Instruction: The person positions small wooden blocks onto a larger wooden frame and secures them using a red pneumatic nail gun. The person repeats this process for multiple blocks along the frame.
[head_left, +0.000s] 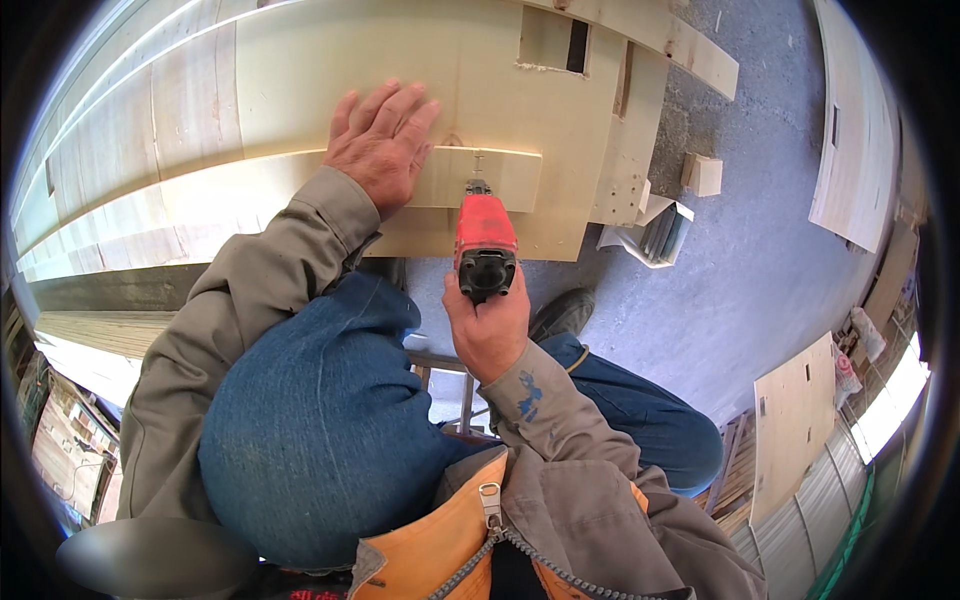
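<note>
A red and black handheld power tool (486, 235) with a narrow metal nose is the landmark here, and it sits over the near edge of a long, thin, pale wooden strip (512, 185). The right hand (490, 325) is wrapped around the tool's handle on the side nearest the body; whether the nose presses on the wood, I cannot tell. To the left of the tool and a little beyond it, the left hand (382, 148) lies flat with fingers extended and slightly spread, its palm across the strip and its fingertips over the broad, pale wooden panel (500, 105) underneath. The strip runs well out to the left of the tool and ends just to its right. Beyond the tool and to its right, the panel has a rectangular cut-out (548, 42). Farther right of the tool, on the grey floor (740, 270), are a small, pale wooden block (702, 174) and, nearer than it, an open white box (655, 232) holding dark strips. A dark shoe (563, 313) shows to the tool's right, nearer the body.
</note>
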